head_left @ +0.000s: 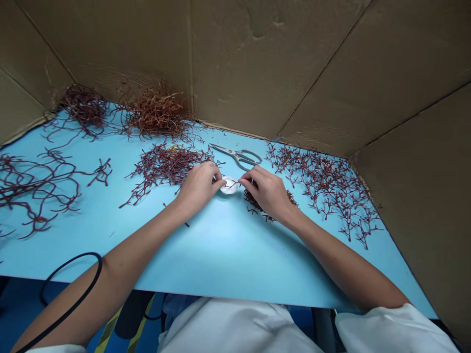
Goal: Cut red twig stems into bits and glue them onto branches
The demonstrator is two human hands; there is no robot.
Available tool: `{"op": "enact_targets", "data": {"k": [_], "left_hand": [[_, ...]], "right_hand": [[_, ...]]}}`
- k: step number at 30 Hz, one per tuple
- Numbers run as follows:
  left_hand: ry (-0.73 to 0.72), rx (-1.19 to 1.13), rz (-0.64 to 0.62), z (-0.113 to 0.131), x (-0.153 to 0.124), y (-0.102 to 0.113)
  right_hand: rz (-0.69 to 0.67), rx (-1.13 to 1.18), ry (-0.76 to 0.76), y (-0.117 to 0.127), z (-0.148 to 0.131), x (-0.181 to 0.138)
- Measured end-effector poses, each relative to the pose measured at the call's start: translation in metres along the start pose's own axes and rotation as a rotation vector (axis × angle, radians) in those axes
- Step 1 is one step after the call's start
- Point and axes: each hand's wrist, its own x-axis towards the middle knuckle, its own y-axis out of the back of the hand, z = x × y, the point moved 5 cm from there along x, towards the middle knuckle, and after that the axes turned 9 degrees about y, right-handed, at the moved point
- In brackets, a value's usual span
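Note:
My right hand (268, 192) pinches one end of a small reddish-brown branching twig (232, 185). The twig reaches left over a small round white dish (228, 189) with whitish contents. My left hand (201, 185) is closed in a pinch at the dish's left edge, close to the twig's other end; what lies between its fingertips is too small to make out. Under my right hand sits a pile of short dark twig pieces (272, 214), partly hidden. Beside my left hand spreads a heap of branched twigs (165, 164).
Grey-handled scissors (239, 156) lie behind the dish. Branched twigs (331, 181) cover the table's right side. Two tangled bundles, one dark (85, 105) and one rusty brown (156, 113), stand against the cardboard wall (235, 63). Long stems (37, 186) lie left. A black cable (73, 306) loops over my left forearm.

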Motion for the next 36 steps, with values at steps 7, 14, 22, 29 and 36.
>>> {"op": "enact_targets", "data": {"k": [7, 14, 22, 29, 36], "left_hand": [[0.02, -0.018, -0.021, 0.003, -0.001, 0.001], [0.063, -0.01, 0.014, 0.002, -0.002, 0.005], [-0.027, -0.221, 0.098, 0.008, -0.003, 0.012], [-0.133, -0.563, 0.127, 0.021, -0.011, 0.015], [-0.143, -0.518, 0.254, 0.031, -0.03, 0.012]], "right_hand": [[-0.026, 0.009, -0.02, -0.001, -0.003, 0.0], [-0.007, 0.025, -0.031, 0.001, -0.003, -0.002], [0.072, 0.174, -0.037, 0.012, 0.008, -0.01], [0.006, 0.463, -0.162, 0.02, 0.009, -0.031], [0.308, 0.766, -0.429, 0.045, 0.02, -0.062]]}}
